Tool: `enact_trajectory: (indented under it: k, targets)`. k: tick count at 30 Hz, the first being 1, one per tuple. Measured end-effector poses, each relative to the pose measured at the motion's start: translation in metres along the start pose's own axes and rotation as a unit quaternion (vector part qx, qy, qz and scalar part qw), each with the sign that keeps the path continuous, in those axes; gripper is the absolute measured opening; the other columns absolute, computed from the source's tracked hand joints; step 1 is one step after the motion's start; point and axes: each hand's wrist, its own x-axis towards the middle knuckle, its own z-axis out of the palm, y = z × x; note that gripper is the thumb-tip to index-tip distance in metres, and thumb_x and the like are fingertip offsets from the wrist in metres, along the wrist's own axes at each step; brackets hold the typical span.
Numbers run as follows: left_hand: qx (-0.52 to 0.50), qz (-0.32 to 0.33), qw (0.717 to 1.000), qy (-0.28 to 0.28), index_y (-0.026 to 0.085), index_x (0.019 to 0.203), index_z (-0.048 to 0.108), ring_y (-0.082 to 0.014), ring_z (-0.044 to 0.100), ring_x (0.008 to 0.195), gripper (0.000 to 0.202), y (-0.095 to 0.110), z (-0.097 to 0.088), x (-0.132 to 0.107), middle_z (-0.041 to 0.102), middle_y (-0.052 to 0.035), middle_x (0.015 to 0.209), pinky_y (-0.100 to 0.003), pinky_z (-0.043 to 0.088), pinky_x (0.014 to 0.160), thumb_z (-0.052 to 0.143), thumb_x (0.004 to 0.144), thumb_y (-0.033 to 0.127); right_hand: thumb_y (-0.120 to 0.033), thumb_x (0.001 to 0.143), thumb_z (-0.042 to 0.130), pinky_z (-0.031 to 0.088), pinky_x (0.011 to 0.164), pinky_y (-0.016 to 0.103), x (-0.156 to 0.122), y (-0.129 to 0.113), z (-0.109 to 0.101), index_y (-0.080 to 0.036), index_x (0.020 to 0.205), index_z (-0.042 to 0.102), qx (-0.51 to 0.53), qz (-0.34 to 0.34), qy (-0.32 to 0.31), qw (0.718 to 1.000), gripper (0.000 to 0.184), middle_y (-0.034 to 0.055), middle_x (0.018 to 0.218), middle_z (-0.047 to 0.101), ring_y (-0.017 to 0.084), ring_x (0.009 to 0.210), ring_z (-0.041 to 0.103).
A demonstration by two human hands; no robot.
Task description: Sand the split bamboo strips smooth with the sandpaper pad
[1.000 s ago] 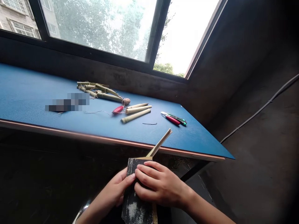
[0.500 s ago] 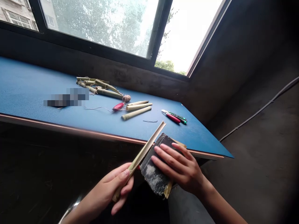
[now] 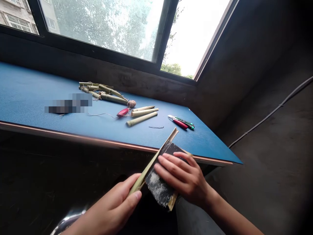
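Observation:
My left hand (image 3: pixel 124 199) is closed around the lower end of a split bamboo piece (image 3: pixel 156 156), which slants up to the right in front of the table edge. Its hollow pale inner side shows near the top end. My right hand (image 3: pixel 182 176) grips a black sandpaper block (image 3: pixel 160 189), with its fingers laid across the dark face, which carries patches of pale dust. A yellowish layer shows at the block's lower corner. The block's left edge lies along the bamboo and covers part of it. My left fingertips are hidden behind the bamboo.
The blue table (image 3: pixel 110 130) carries several bamboo sticks (image 3: pixel 141 119), tied bamboo pieces (image 3: pixel 113 98), a twine ball (image 3: pixel 131 103), a red spindle-shaped object (image 3: pixel 122 112), a red-handled tool (image 3: pixel 180 123), a green utility knife (image 3: pixel 187 122) and a short dark thread (image 3: pixel 156 127).
The sandpaper block has shifted slightly left and now meets the bamboo. My left hand has turned and moved, so its lower fingers no longer show. The bamboo's tip moved a little right.

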Motion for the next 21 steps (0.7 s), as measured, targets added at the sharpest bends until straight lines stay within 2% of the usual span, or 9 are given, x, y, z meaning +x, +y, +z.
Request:
enact_trajectory:
  k: [2, 5, 8, 12, 13, 16, 17, 20, 21]
  targets:
    - [0.107, 0.031, 0.994, -0.006, 0.028, 0.123, 0.055, -0.0178, 0.052, 0.097, 0.039, 0.001, -0.003, -0.001, 0.060, -0.0017, 0.106, -0.020, 0.041, 0.088, 0.057, 0.085, 0.035, -0.016, 0.093, 0.041, 0.038, 0.098, 0.033, -0.001, 0.004, 0.000, -0.021, 0.107, 0.064, 0.009, -0.023, -0.004, 1.000, 0.027, 0.0014, 0.111, 0.065, 0.014, 0.108, 0.057]
    - [0.191, 0.019, 0.981, -0.027, 0.028, 0.126, 0.051, -0.0214, 0.051, 0.103, 0.040, 0.004, -0.008, -0.003, 0.060, -0.0018, 0.108, -0.023, 0.041, 0.090, 0.050, 0.087, 0.038, -0.016, 0.092, 0.045, 0.038, 0.096, 0.032, -0.003, 0.018, 0.000, -0.022, 0.107, 0.064, -0.011, 0.000, 0.014, 1.000, 0.025, 0.0005, 0.109, 0.066, 0.015, 0.106, 0.058]
    - [0.212, 0.004, 0.976, -0.043, 0.028, 0.123, 0.051, -0.0218, 0.051, 0.103, 0.037, 0.005, -0.011, -0.002, 0.060, -0.0015, 0.103, -0.023, 0.042, 0.086, 0.046, 0.089, 0.039, -0.015, 0.091, 0.046, 0.038, 0.096, 0.032, -0.005, 0.025, 0.003, -0.022, 0.103, 0.065, -0.029, 0.067, 0.055, 0.996, 0.024, 0.0006, 0.106, 0.067, 0.015, 0.105, 0.058]
    - [0.206, 0.003, 0.977, -0.045, 0.027, 0.118, 0.054, -0.0195, 0.051, 0.099, 0.032, 0.004, -0.011, 0.002, 0.059, -0.0003, 0.105, -0.022, 0.041, 0.087, 0.049, 0.088, 0.034, -0.019, 0.091, 0.047, 0.039, 0.093, 0.030, -0.005, 0.020, 0.011, -0.024, 0.099, 0.065, 0.019, -0.006, 0.040, 0.999, 0.021, -0.0032, 0.103, 0.068, 0.013, 0.103, 0.058]
    - [0.202, 0.001, 0.978, -0.046, 0.027, 0.114, 0.056, -0.0195, 0.052, 0.098, 0.028, 0.004, -0.010, 0.002, 0.059, -0.0002, 0.102, -0.021, 0.041, 0.085, 0.048, 0.087, 0.032, -0.019, 0.091, 0.046, 0.038, 0.093, 0.031, -0.005, 0.020, 0.013, -0.023, 0.099, 0.065, 0.019, 0.008, 0.045, 0.999, 0.021, -0.0026, 0.103, 0.068, 0.013, 0.102, 0.058]
    - [0.185, -0.003, 0.982, -0.047, 0.024, 0.106, 0.059, -0.0200, 0.053, 0.095, 0.023, 0.007, -0.009, 0.003, 0.060, -0.0001, 0.091, -0.020, 0.043, 0.077, 0.047, 0.087, 0.029, -0.017, 0.092, 0.045, 0.038, 0.092, 0.033, -0.005, 0.023, 0.015, -0.021, 0.097, 0.065, -0.009, 0.109, 0.091, 0.990, 0.021, 0.0012, 0.101, 0.068, 0.015, 0.101, 0.058]
    - [0.177, -0.004, 0.983, -0.052, 0.024, 0.106, 0.059, -0.0196, 0.053, 0.093, 0.023, 0.008, -0.009, 0.003, 0.061, 0.0000, 0.091, -0.020, 0.043, 0.077, 0.047, 0.087, 0.028, -0.017, 0.092, 0.045, 0.038, 0.091, 0.033, -0.005, 0.023, 0.016, -0.022, 0.096, 0.065, -0.013, 0.112, 0.098, 0.989, 0.020, 0.0010, 0.100, 0.068, 0.015, 0.101, 0.058]
    - [0.155, -0.006, 0.986, -0.054, 0.023, 0.106, 0.060, -0.0184, 0.055, 0.090, 0.023, 0.010, -0.007, 0.004, 0.061, -0.0001, 0.094, -0.022, 0.043, 0.082, 0.049, 0.086, 0.027, -0.020, 0.091, 0.046, 0.038, 0.089, 0.030, -0.004, 0.022, 0.019, -0.024, 0.095, 0.064, 0.020, 0.006, 0.069, 0.997, 0.019, -0.0041, 0.099, 0.068, 0.013, 0.099, 0.058]
    - [0.146, -0.010, 0.988, -0.049, 0.023, 0.104, 0.061, -0.0188, 0.055, 0.090, 0.022, 0.010, -0.007, 0.003, 0.062, -0.0004, 0.093, -0.022, 0.043, 0.083, 0.049, 0.086, 0.027, -0.020, 0.092, 0.045, 0.039, 0.089, 0.030, -0.004, 0.022, 0.020, -0.024, 0.094, 0.064, 0.023, 0.007, 0.072, 0.997, 0.019, -0.0039, 0.097, 0.068, 0.013, 0.097, 0.059]
